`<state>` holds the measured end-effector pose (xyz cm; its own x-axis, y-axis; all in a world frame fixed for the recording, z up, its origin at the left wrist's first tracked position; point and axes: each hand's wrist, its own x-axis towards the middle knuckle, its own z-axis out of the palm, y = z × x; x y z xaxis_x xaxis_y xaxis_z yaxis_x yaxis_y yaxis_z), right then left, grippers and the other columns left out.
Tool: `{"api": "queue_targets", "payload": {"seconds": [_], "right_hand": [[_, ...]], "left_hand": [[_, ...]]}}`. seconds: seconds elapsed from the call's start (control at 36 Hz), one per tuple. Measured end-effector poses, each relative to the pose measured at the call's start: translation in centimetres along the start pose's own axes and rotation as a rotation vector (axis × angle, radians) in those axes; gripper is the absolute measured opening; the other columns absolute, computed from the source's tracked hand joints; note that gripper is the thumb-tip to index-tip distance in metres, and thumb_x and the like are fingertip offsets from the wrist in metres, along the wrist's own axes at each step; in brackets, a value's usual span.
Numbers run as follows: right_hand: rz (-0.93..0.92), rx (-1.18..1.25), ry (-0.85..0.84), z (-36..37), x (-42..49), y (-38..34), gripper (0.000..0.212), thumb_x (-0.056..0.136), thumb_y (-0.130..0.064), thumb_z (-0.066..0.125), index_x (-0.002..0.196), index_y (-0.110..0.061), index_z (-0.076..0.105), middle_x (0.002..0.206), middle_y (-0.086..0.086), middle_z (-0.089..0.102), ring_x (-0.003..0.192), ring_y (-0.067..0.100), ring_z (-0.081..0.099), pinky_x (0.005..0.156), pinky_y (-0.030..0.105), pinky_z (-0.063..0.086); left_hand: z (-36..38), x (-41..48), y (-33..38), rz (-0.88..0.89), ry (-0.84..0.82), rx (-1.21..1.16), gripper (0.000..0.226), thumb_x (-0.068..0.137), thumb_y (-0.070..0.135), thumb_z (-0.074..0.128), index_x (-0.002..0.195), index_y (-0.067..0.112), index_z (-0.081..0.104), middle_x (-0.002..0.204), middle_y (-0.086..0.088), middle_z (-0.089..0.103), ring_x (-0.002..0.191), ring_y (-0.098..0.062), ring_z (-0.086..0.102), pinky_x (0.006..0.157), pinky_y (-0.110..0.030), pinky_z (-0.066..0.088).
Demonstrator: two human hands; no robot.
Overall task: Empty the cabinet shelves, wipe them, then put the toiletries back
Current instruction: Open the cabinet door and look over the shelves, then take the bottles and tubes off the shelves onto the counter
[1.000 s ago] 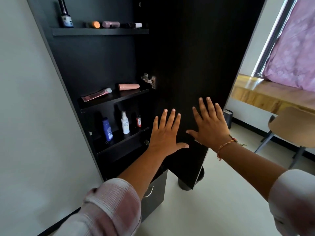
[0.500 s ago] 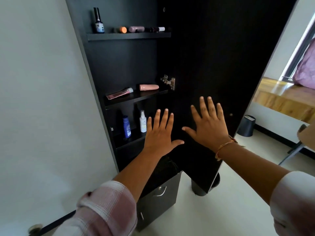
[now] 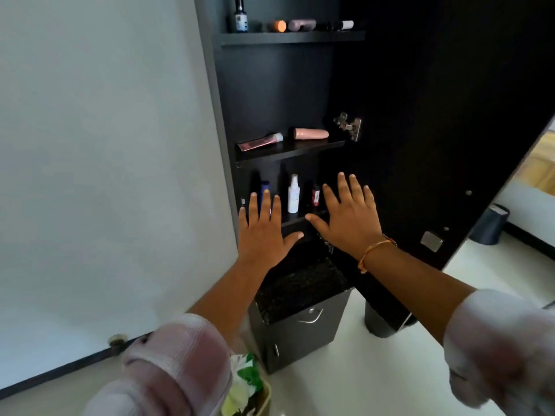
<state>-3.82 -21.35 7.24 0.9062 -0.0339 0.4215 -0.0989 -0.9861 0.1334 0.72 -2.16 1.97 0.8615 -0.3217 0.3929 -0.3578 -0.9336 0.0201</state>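
Observation:
A tall black cabinet (image 3: 279,85) stands open against the white wall. Its top shelf (image 3: 292,37) carries a dark bottle (image 3: 241,18) and several small tubes lying down. On the middle shelf (image 3: 289,150) lie a pink tube (image 3: 260,142) and a peach tube (image 3: 310,133). The lower shelf holds a blue bottle (image 3: 266,189), a white spray bottle (image 3: 293,195) and a small red bottle (image 3: 315,196). My left hand (image 3: 262,231) and my right hand (image 3: 350,216) are spread flat in front of the lower shelf, holding nothing. The left hand partly covers the blue bottle.
The open cabinet door (image 3: 444,130) juts out on the right. A small black drawer unit (image 3: 300,328) with a speckled top stands below the shelves. A basket with green and white items (image 3: 246,388) is at the bottom. A dark bin (image 3: 489,225) sits far right.
The view has swung left and both spread hands have moved from the door face over to the front of the lower shelf. The shelf items have not moved.

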Motion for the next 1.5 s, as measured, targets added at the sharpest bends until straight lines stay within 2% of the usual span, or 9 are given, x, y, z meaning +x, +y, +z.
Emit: {"api": "queue_targets", "payload": {"seconds": [0.22,0.31,0.47,0.67,0.86,1.11,1.33,1.39,1.5], "right_hand": [[-0.035,0.177,-0.068,3.6,2.3,-2.3,0.085,0.087,-0.073,0.021,0.145,-0.014,0.038,0.152,0.019,0.035,0.139,0.035,0.036,0.105,0.050,0.042],[-0.036,0.303,-0.086,5.2,3.7,-2.8,0.076,0.091,-0.066,0.036,0.143,-0.010,0.038,0.149,0.017,0.040,0.133,0.032,0.045,0.092,0.047,0.053],[0.016,0.556,-0.115,8.5,7.5,-2.9,0.061,0.093,-0.050,0.053,0.136,-0.007,0.043,0.130,0.013,0.054,0.113,0.030,0.057,0.078,0.038,0.051],[0.053,0.743,-0.113,11.5,12.7,-2.1,0.064,0.092,-0.031,0.064,0.142,-0.002,0.036,0.134,0.020,0.050,0.122,0.036,0.051,0.094,0.041,0.046],[0.051,0.733,-0.132,15.7,17.2,-0.8,0.063,0.087,-0.033,0.067,0.140,-0.010,0.041,0.136,0.018,0.045,0.118,0.037,0.053,0.094,0.041,0.047],[-0.037,0.738,-0.152,18.9,19.6,-0.3,0.048,0.088,-0.035,0.064,0.131,-0.018,0.051,0.132,0.013,0.049,0.115,0.036,0.054,0.089,0.047,0.052],[-0.072,0.799,-0.128,19.7,20.5,-0.3,0.038,0.088,-0.032,0.065,0.121,-0.014,0.057,0.119,0.015,0.059,0.105,0.036,0.060,0.083,0.045,0.053],[-0.078,0.857,-0.122,19.7,20.6,-0.6,0.030,0.088,-0.030,0.066,0.113,-0.012,0.060,0.111,0.014,0.063,0.100,0.033,0.062,0.081,0.041,0.053],[-0.053,0.913,-0.159,19.7,20.7,-1.1,0.021,0.089,-0.031,0.065,0.102,-0.016,0.061,0.097,0.010,0.068,0.089,0.030,0.065,0.072,0.036,0.054]], "left_hand": [[1.8,0.3,-0.8,-0.079,-0.022,-0.046,0.095,0.085,0.079,0.022,0.155,0.015,0.010,0.163,-0.010,0.009,0.149,-0.031,0.007,0.116,-0.053,0.022],[2.8,1.3,-1.0,-0.108,-0.034,-0.084,0.091,0.089,0.073,0.031,0.154,0.013,0.012,0.162,-0.010,0.013,0.149,-0.029,0.011,0.117,-0.049,0.024],[5.0,4.8,-0.8,-0.214,-0.054,-0.300,0.084,0.091,0.050,0.057,0.153,0.009,0.018,0.158,-0.011,0.026,0.145,-0.027,0.026,0.115,-0.039,0.032],[8.1,10.2,-0.6,-0.414,-0.030,-0.526,0.078,0.086,0.031,0.071,0.148,0.011,0.028,0.146,-0.010,0.042,0.134,-0.027,0.043,0.112,-0.040,0.038],[10.7,14.3,-1.1,-0.403,-0.091,-0.445,0.086,0.087,0.029,0.070,0.154,0.018,0.018,0.157,-0.008,0.026,0.143,-0.029,0.028,0.117,-0.042,0.030],[12.6,16.7,-1.1,-0.438,-0.069,-0.465,0.080,0.085,0.023,0.073,0.151,0.018,0.028,0.154,-0.006,0.032,0.140,-0.029,0.034,0.113,-0.045,0.036],[12.0,17.4,-1.2,-0.471,0.027,-0.464,0.052,0.091,0.005,0.060,0.140,0.014,0.046,0.146,-0.008,0.037,0.129,-0.028,0.047,0.108,-0.032,0.041],[11.8,17.3,-1.4,-0.481,0.055,-0.484,0.046,0.091,0.003,0.058,0.135,0.013,0.050,0.142,-0.009,0.039,0.125,-0.027,0.049,0.099,-0.022,0.039],[11.5,16.9,-1.2,-0.510,0.080,-0.525,0.031,0.094,0.009,0.055,0.124,0.014,0.053,0.130,-0.012,0.047,0.112,-0.027,0.053,0.088,-0.023,0.041]]}}
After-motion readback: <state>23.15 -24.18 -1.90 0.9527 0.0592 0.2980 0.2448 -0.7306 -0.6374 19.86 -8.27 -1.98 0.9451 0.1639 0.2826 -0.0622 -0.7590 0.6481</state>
